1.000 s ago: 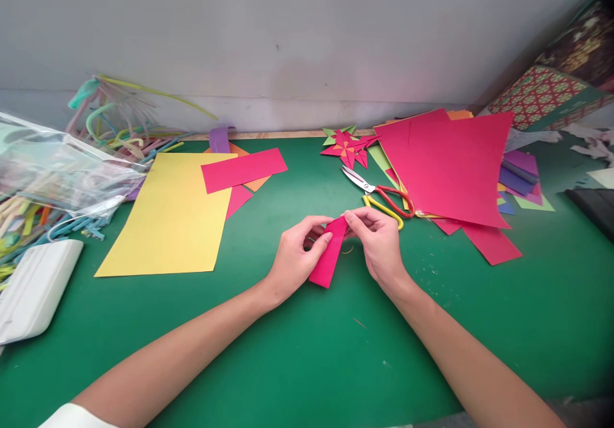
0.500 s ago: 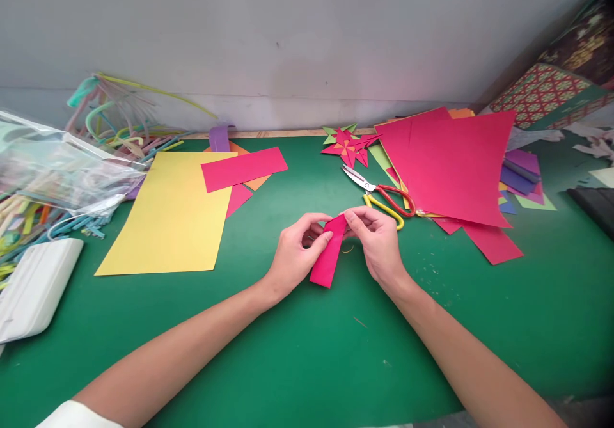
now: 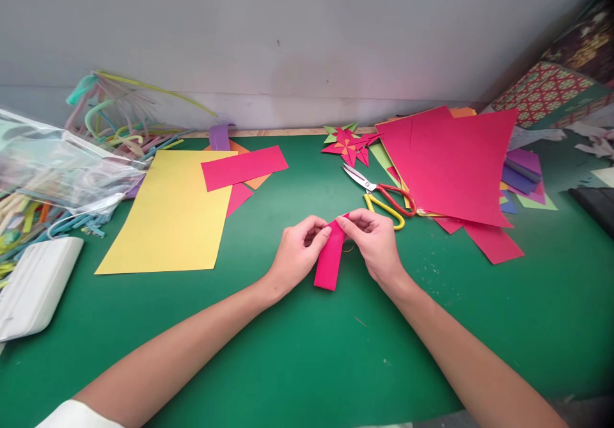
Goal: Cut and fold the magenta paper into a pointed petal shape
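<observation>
A person's two bare hands met over the middle of a green table (image 3: 297, 364), sharing one small pink paper strip (image 3: 329, 263). The left hand (image 3: 296, 254) pinched the strip's upper left edge between thumb and fingers, and the right hand (image 3: 375, 244) pinched its top end from the other side, fingertips curled closed on the paper. The strip's long axis ran nearly straight away from the person, tilted slightly to the right at the top; its lower end hung free, pointing back toward the person's body, just above or on the table, which one I could not tell. Both hands gripped the far end, so the free length lay below and between them, about equally near each wrist. Just beyond the right hand lay scissors (image 3: 378, 192) with red and yellow handles, blades pointing up and left. Behind them sat a folded pink paper star (image 3: 349, 146) and, to the right, a stack of coloured sheets topped by a large pink sheet (image 3: 451, 166). To the left lay a yellow sheet (image 3: 173, 214) with a pink rectangle (image 3: 244, 167) overlapping its top right corner, and farther left a clear plastic bag (image 3: 57, 172) beside a pile of coloured straws.
</observation>
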Motion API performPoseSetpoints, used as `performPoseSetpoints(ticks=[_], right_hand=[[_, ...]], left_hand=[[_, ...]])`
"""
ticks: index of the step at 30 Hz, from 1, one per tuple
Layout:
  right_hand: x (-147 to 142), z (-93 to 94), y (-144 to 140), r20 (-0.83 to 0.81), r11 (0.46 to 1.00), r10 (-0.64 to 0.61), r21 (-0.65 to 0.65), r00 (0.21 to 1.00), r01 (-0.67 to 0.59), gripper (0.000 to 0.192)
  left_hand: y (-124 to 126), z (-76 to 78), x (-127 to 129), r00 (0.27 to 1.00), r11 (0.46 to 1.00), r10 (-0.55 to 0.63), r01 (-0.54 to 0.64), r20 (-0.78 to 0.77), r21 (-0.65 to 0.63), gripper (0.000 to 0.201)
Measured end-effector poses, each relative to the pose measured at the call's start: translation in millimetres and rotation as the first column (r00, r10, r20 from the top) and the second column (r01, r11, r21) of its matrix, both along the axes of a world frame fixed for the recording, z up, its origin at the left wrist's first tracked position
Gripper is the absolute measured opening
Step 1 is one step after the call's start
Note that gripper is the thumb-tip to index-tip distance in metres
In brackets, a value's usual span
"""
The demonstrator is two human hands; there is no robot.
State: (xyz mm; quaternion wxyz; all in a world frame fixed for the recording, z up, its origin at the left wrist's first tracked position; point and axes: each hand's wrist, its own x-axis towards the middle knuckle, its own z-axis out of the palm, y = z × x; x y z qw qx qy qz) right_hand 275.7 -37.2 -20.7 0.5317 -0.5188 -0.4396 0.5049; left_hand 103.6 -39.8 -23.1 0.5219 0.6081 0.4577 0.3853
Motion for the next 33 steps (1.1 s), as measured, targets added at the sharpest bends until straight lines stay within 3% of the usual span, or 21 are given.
performPoseSetpoints(ticks=[26,33], right_hand=[[1.5,0.5,2.8,-0.078,1.000,-0.019,0.023,0.997,0.021,0.027],[0.1,-1.5,1.0,-0.054,0.996,0.084,-0.013,0.995,-0.085,0.024]], left_hand=[[0.1,0.7,-0.2,1.000,1.000,0.000,0.000,-0.002,0.023,0.021],[1.0,-0.5,-0.5,0.997,0.997,0.063,-0.064,0.039,0.033,0.021]])
